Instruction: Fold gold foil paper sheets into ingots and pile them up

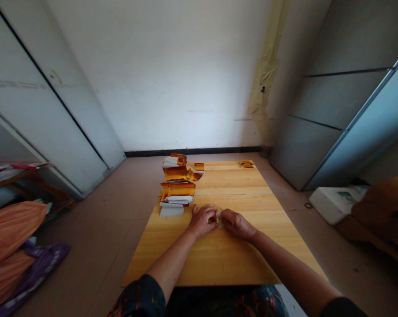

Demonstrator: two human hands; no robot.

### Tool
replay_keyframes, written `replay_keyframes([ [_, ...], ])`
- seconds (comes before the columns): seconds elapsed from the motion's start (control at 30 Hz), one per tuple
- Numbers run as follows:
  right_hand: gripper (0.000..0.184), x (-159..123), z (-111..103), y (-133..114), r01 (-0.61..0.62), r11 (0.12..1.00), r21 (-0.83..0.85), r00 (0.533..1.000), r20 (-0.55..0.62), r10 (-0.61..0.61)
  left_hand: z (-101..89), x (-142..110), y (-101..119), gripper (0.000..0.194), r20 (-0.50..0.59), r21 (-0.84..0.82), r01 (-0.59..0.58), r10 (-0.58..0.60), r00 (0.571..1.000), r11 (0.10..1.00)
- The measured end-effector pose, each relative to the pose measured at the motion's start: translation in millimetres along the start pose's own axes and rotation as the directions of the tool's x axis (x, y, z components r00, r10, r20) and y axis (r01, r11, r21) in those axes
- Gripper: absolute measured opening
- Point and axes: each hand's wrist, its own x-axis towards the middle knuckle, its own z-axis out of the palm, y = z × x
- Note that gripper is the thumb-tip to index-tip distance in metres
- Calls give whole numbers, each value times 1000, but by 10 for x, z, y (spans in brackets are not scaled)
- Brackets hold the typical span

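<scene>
Near the middle of the wooden table (225, 268), my left hand (204, 221) is closed on a small amber-and-white sheet (220, 219), fingers curled over its left part. Right beside it, my right hand (236, 224) is bent into a loose fist, its fingertips at the white right part of the sheet. Most of the sheet is hidden by the fingers. To the left of my left hand lies a stack of glossy amber and white sheets (178, 190), with a white piece (171, 211) at its near side.
More amber sheets (175, 172) and a rolled bundle (174, 160) lie at the table's far left. A small amber scrap (247, 164) is at the far right corner. A white box (334, 202) stands on the floor to the right, and orange cloth (16, 233) to the left.
</scene>
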Motion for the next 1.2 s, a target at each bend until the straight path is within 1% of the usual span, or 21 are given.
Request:
replay_keyframes([
  [0.07,24,-54,-20,30,10,1000,11,1000,-23,-9,-11,-4,13,9,3,2,-4,4,1000,1000],
  [0.17,26,-128,-42,101,40,998,-41,998,-45,-42,-21,-9,28,6,-5,-2,-12,12,1000,1000],
  [0.27,19,-136,-37,149,43,992,-122,998,-48,-49,-19,-10,28,5,-10,-12,-9,9,1000,1000],
  [0.33,11,-103,-18,150,46,987,-152,997,-53,-55,-16,-9,23,5,-9,-13,-8,8,1000,1000],
  [0.37,11,-83,-6,141,52,985,-165,997,-52,-62,-16,-8,21,5,-9,-12,-8,8,1000,1000],
  [0.53,23,-25,37,73,100,966,-239,995,-3,-104,-29,-10,24,6,5,-11,-4,4,1000,1000],
  [0.63,23,-43,24,71,117,957,-265,993,7,-120,-33,-12,26,6,0,-6,-5,5,1000,1000],
  [0.77,23,-88,-24,116,196,941,-275,981,50,-190,-25,-12,16,8,7,0,-10,10,1000,1000],
  [0.83,24,-99,-46,129,217,929,-299,976,70,-205,-21,-10,12,9,10,5,-11,11,1000,1000],
  [1.03,24,-62,-59,72,244,874,-420,969,149,-199,-29,-3,17,9,9,18,-5,5,1000,1000],
  [1.13,23,-43,-38,44,234,873,-428,971,142,-190,-28,0,10,10,19,22,-13,13,1000,1000],
  [1.2,21,-39,-20,32,196,891,-410,980,116,-163,-19,1,0,12,14,14,-16,16,1000,1000],
])
